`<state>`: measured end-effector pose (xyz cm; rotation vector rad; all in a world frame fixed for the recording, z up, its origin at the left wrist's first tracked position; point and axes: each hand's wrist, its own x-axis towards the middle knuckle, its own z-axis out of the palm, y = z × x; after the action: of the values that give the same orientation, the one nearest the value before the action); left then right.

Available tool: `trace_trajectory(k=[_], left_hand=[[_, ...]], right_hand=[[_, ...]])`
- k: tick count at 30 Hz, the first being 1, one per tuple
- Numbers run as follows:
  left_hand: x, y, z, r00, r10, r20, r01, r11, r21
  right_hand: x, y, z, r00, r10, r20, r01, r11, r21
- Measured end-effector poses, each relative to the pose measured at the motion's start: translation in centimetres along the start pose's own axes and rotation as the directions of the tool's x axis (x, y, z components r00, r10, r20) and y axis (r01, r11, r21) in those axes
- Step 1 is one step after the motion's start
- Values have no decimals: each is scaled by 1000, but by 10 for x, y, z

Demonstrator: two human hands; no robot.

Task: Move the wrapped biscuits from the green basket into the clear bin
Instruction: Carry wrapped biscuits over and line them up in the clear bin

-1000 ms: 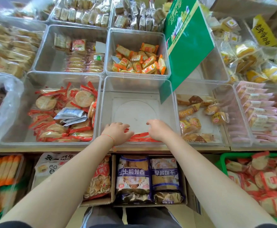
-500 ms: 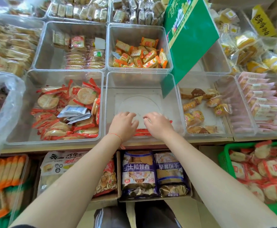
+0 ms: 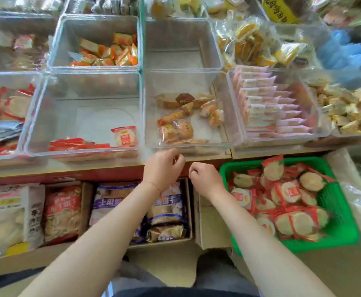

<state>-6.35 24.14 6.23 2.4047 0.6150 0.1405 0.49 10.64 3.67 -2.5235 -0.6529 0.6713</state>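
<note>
On the left, a clear bin (image 3: 83, 116) sits on a shelf among other clear bins. It holds a short row of red-wrapped biscuits (image 3: 76, 144) stood on edge along its near wall, apparently packed that way to save room, and one more wrapped biscuit lying flat (image 3: 124, 136) near its right side. Most of its floor is bare, so the job looks only just begun.

In the middle, both hands hang in front of the shelf edge, outside the bin, forearms reaching forward from the bottom of the view. The left hand (image 3: 163, 168), with a thin red thread at the wrist, has its fingers loosely curled and nothing visible in its grip. The right hand (image 3: 205, 179) sits just beside it, lower and nearer the basket, fingers curled under; it seems to hold nothing, though the palm is hidden.

On the right, the green basket (image 3: 338, 232) rests below the shelf, still heaped with round biscuits in red wrappers (image 3: 288, 200). The right hand is close to its left rim, probably about to gather more.
</note>
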Motion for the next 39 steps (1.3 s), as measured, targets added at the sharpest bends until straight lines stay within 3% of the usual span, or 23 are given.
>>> trace_trajectory(k=[4,6,8,13,22,27,30,33,36,39], left_hand=[[-27,66,110,964,-87,251,80,996,36],[-40,90,154,895,-105,433,86,994,64],[-52,108,184,834,-141,533,104,990,98],[-68,126,219,815,-262,517,243,964,106],[-76,128,241,793,-392,466,369,918,145],[-75,132,242,797,-445,409,435,892,123],[-73,135,245,805,-461,374,457,883,104],[-69,138,250,779,-520,350,548,836,21],[-62,142,258,690,-583,429,662,747,-50],[-60,145,262,549,-599,583,824,503,-259]], right_hand=[[-16,128,-24,996,58,71,-53,996,-68],[-23,182,-34,986,120,116,-112,991,-73],[-30,223,-40,975,145,171,-133,988,-82],[-28,266,-23,924,145,355,-35,954,-299],[-15,261,2,953,127,274,-39,952,-303],[-13,265,-8,887,251,387,-100,924,-368],[-14,268,-18,902,234,363,-85,921,-380],[-17,274,-25,952,132,276,-49,956,-288],[-21,279,-37,953,112,282,-120,993,11],[-22,284,-51,953,214,213,-279,892,355]])
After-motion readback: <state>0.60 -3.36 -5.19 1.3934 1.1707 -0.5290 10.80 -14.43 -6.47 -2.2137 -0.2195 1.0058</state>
